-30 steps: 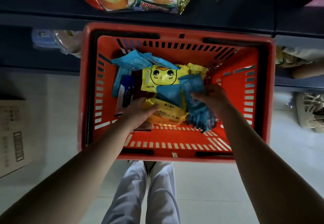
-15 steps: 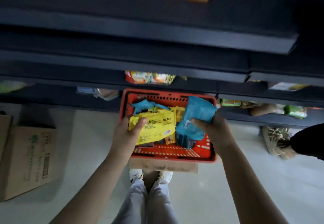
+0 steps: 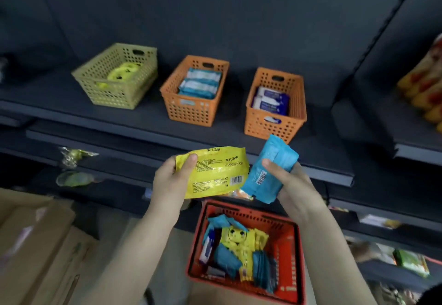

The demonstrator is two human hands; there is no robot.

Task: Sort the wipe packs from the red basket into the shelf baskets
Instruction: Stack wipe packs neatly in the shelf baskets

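The left hand (image 3: 172,182) grips a yellow wipe pack (image 3: 215,171) at centre frame. At its three o'clock, the right hand (image 3: 294,185) grips a blue wipe pack (image 3: 267,173). The red basket (image 3: 291,245), holding more packs, sits at six o'clock. Shelf baskets stand above: green basket (image 3: 114,89) at eleven o'clock, middle orange basket (image 3: 191,111) at twelve, right orange basket (image 3: 270,127) at one.

A shop aisle: dark tiered shelving (image 3: 239,123) stocked with packaged goods (image 3: 425,94), cardboard cartons (image 3: 35,245) on the floor.
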